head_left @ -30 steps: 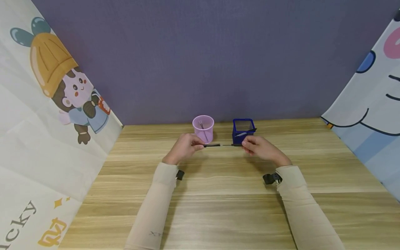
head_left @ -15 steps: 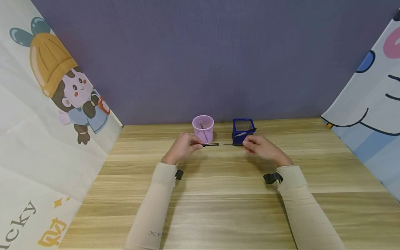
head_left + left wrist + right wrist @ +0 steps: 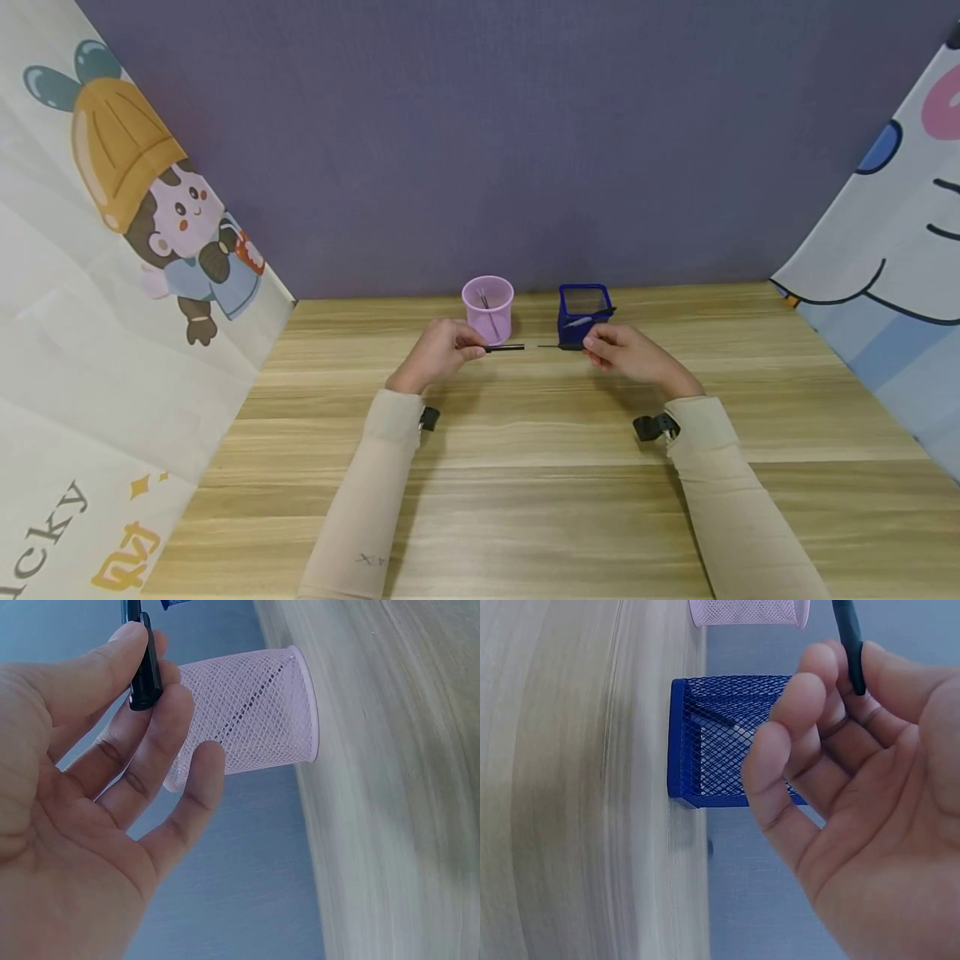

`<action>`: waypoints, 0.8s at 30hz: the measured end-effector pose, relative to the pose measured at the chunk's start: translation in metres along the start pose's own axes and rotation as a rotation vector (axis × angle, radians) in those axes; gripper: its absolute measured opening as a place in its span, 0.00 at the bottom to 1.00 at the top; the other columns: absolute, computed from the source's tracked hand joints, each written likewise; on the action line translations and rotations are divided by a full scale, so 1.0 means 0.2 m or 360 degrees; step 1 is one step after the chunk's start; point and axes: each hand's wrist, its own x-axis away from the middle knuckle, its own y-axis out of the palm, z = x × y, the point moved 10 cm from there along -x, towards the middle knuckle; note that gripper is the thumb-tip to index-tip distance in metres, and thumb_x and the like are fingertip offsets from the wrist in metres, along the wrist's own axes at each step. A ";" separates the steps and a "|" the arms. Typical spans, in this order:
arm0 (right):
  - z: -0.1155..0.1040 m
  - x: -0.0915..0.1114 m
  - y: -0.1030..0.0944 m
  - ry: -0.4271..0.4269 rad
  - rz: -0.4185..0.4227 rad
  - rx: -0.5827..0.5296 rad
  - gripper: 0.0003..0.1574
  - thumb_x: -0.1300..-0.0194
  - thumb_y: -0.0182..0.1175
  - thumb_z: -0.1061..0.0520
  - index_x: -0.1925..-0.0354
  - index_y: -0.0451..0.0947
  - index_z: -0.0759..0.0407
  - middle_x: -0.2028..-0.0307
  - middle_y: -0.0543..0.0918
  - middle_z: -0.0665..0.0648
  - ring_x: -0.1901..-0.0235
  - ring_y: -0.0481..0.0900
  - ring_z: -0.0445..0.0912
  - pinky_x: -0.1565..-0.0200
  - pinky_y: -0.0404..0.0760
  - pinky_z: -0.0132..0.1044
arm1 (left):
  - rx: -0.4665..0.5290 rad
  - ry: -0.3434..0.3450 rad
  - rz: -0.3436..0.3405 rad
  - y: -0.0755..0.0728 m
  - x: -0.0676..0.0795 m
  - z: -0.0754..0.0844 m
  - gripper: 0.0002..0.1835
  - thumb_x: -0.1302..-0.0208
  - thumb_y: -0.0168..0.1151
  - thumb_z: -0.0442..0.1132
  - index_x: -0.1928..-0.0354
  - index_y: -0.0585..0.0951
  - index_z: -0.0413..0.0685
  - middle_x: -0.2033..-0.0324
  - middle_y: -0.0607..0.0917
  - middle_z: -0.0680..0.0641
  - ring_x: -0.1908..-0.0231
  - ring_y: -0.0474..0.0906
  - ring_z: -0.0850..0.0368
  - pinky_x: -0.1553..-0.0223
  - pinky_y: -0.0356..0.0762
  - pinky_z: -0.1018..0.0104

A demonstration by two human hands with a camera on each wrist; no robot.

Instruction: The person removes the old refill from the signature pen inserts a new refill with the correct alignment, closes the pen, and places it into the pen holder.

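Observation:
My left hand [image 3: 444, 354] pinches a black pen barrel [image 3: 506, 347] between thumb and fingers. Its clip end [image 3: 146, 690] shows in the left wrist view, other fingers loosely bent. Opposite, my right hand [image 3: 626, 354] pinches the pen's black front section [image 3: 572, 347], and a thin rod [image 3: 547, 346] sticks out of it toward the barrel. A small gap separates rod and barrel, both level and nearly in line. In the right wrist view the front section's tapered end [image 3: 857, 679] lies between thumb and fingertips.
Behind my left hand stands a pink mesh cup [image 3: 489, 312] with a thin pen in it. A blue square mesh holder [image 3: 572, 334], with a dark pen [image 3: 588, 318] leaning in it, stands behind my right hand. The wooden table [image 3: 525, 500] meets a grey-purple wall [image 3: 525, 142].
The two pen parts have drawn slightly apart, widening the gap between rod and barrel. Both hands keep their pinch; cup and holder stay put.

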 end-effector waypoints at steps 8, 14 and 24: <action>0.00 0.00 0.00 -0.0007 0.0000 0.0011 0.21 0.17 0.46 0.50 0.60 0.74 0.65 0.72 0.76 0.63 0.72 0.70 0.67 0.72 0.73 0.41 | 0.0010 -0.0001 -0.0018 0.02 0.00 -0.01 0.05 0.38 0.72 0.32 0.61 0.90 0.42 0.64 0.91 0.45 0.64 0.85 0.56 0.58 0.85 0.65; -0.01 0.00 0.00 -0.0033 -0.0001 0.0013 0.18 0.17 0.46 0.51 0.62 0.75 0.61 0.73 0.75 0.62 0.75 0.70 0.59 0.73 0.72 0.37 | -0.0001 0.0003 -0.0038 0.04 0.00 -0.03 0.05 0.38 0.72 0.31 0.61 0.90 0.41 0.65 0.91 0.45 0.65 0.85 0.57 0.58 0.85 0.66; -0.01 -0.01 0.01 -0.0024 -0.0013 -0.0012 0.18 0.17 0.47 0.52 0.61 0.74 0.62 0.72 0.75 0.62 0.76 0.70 0.56 0.73 0.72 0.39 | -0.0101 -0.0011 -0.0091 0.08 0.01 -0.07 0.04 0.38 0.72 0.33 0.62 0.91 0.44 0.66 0.91 0.47 0.65 0.85 0.58 0.58 0.84 0.65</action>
